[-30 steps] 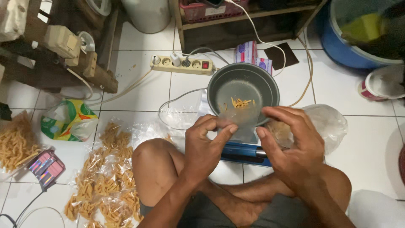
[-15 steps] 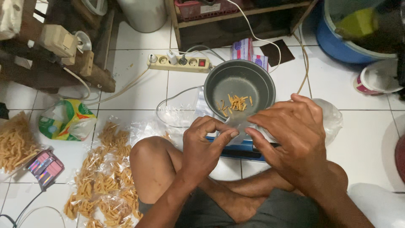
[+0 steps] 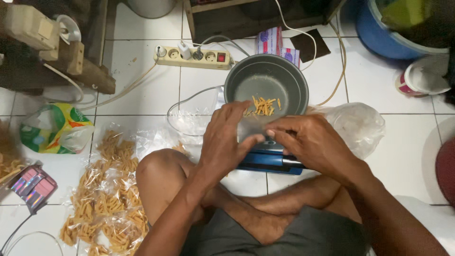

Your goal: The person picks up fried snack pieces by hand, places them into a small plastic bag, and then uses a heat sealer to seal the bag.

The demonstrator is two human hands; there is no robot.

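Both hands, left hand (image 3: 226, 142) and right hand (image 3: 310, 144), pinch a small clear plastic bag (image 3: 251, 130) at its mouth. The bag looks thin, light and slippery, so the edges seem the best hold; the grey bowl (image 3: 284, 76) sits at 12 o'clock.

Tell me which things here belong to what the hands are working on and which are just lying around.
In use: left hand and right hand pinching a small clear bag; grey bowl with snack sticks; blue device beneath; filled snack packets.

Lying about: power strip, green printed bag, blue tub, crumpled clear bag.
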